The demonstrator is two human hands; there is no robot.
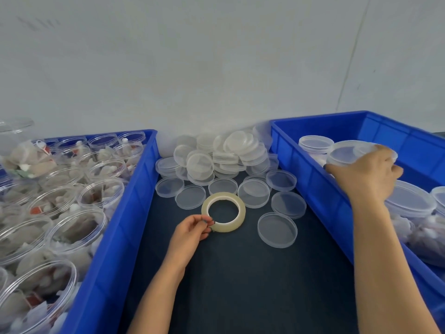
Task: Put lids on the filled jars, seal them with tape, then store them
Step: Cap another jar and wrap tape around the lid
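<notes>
Right hand [368, 175] grips a lidded jar [349, 153] at upper right; set it upright. Left hand [192, 231] pinches the tape [224, 211].

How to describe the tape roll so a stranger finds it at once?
Look at the dark table between two blue plastic crates. In front of the heap of clear round plastic lids lies the pale yellow tape roll, pinched by the left hand. Only it is an open ring; the lids are closed discs.

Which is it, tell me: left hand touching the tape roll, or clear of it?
Touching. The head view shows the left hand pinching the near-left rim of the tape roll with its fingertips, no gap between them.
</notes>
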